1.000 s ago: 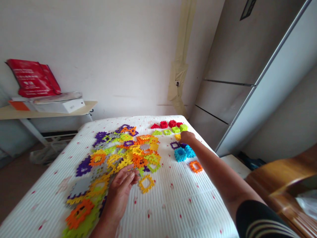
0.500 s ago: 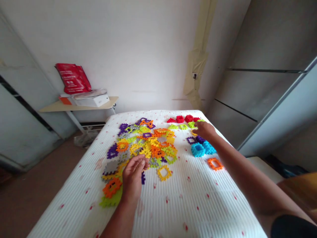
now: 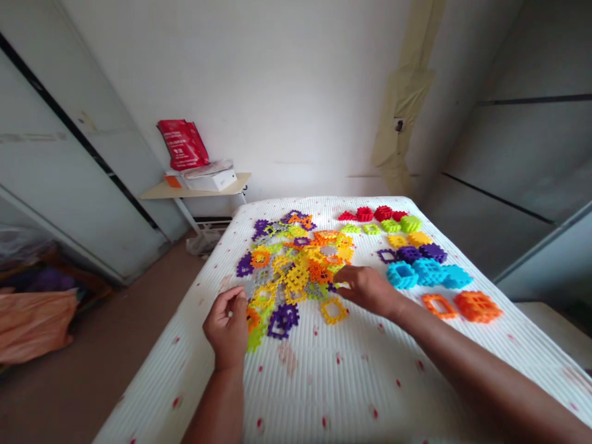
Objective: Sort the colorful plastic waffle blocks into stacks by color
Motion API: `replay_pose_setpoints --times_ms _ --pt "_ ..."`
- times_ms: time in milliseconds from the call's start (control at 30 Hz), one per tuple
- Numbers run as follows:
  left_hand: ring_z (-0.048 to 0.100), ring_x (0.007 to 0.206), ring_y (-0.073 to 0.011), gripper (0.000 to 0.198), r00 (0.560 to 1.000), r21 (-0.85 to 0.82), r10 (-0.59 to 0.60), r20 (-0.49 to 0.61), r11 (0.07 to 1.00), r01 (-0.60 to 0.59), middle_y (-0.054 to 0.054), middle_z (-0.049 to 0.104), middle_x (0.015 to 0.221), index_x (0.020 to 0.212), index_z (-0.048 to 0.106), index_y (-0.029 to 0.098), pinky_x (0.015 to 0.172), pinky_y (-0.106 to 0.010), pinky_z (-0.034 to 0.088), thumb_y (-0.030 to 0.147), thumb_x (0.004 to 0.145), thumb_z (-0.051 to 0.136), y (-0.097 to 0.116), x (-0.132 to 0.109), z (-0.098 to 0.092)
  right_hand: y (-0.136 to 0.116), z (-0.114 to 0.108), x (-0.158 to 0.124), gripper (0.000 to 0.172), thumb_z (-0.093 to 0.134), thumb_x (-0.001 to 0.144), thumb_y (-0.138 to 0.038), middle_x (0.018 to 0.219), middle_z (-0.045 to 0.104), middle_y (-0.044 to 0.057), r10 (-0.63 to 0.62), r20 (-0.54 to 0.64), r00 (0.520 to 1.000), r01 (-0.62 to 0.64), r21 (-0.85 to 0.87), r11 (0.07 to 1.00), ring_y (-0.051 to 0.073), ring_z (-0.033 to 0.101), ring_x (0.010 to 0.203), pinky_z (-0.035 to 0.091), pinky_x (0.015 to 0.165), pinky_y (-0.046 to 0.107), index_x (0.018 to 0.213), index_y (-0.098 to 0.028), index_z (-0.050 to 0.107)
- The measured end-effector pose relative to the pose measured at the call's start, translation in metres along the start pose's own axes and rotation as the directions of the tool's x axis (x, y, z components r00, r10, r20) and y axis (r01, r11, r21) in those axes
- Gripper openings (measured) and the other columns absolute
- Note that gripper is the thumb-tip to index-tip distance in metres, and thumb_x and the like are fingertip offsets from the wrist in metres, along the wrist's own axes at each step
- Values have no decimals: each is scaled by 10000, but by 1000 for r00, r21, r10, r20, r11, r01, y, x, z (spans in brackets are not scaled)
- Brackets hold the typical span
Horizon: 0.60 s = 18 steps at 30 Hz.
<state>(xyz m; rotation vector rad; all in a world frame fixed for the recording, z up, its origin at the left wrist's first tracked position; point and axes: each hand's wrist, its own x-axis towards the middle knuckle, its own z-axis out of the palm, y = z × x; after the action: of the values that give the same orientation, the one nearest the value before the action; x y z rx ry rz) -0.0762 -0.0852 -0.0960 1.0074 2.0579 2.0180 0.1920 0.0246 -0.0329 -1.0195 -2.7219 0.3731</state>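
Interlocking plastic tiles, square with toothed edges, lie in a mixed heap (image 3: 296, 274) of yellow, orange, purple, grey and lime pieces on the white ribbed cover. My left hand (image 3: 226, 324) is at the heap's near left side, thumb and index finger pinched together beside a grey tile (image 3: 248, 287). Whether something is in that pinch is hidden. At the heap's right edge hovers my right hand (image 3: 367, 288), its fingers curved and slightly apart, close to purple and lime tiles. A yellow frame tile (image 3: 333, 311) lies just below it.
On the right, tiles lie in rows by colour: red (image 3: 383, 213), lime (image 3: 410, 223), yellow (image 3: 419, 238), purple (image 3: 409, 254), blue (image 3: 429, 272) and orange (image 3: 477, 306). A small table (image 3: 155, 191) with a red bag (image 3: 182, 145) stands by the back wall.
My right hand has come back from the colour rows to the heap's right edge. My left hand has shifted to the heap's left side. The view has turned, showing more purple tiles in front.
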Motion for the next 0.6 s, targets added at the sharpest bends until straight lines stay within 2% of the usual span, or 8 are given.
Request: replay_pose_setpoints --times_ms 100,200,267,400,600 --pt "610 726 -170 231 1000 32 29 3 999 -29 -36 678 794 881 688 176 741 -310 487 345 747 604 -4 1 0 -34 21 1 191 513 856 -196 970 666 34 -180 26 983 178 68 982 144 618 876 438 747 230 992 -214 646" --pt "604 730 -170 215 994 78 107 30 991 -109 -39 678 816 878 691 186 749 -311 481 335 759 592 -3 -2 2 -63 38 6 178 496 867 -208 952 651 34 -265 48 963 262 64 963 143 607 878 433 724 227 983 -209 631" --pt "599 731 -169 203 987 108 157 45 981 -161 -40 679 820 881 691 189 747 -305 474 321 771 583 -2 -5 2 -76 47 10 180 521 867 -286 948 641 42 -243 61 968 242 29 970 155 600 862 435 699 234 994 -202 617" --pt "590 714 -166 187 976 136 200 81 968 -210 -37 676 803 880 687 193 724 -292 465 304 788 568 2 -8 2 -92 63 19 423 634 761 -485 986 619 88 -164 16 986 164 -69 984 221 571 888 466 700 295 1030 -162 585" --pt "599 759 -177 183 977 128 193 93 971 -204 -38 680 838 890 687 198 768 -301 460 297 775 585 0 -6 1 -102 78 22 346 608 763 -411 952 616 98 -161 7 987 161 -143 977 247 565 880 500 654 333 984 -146 585"
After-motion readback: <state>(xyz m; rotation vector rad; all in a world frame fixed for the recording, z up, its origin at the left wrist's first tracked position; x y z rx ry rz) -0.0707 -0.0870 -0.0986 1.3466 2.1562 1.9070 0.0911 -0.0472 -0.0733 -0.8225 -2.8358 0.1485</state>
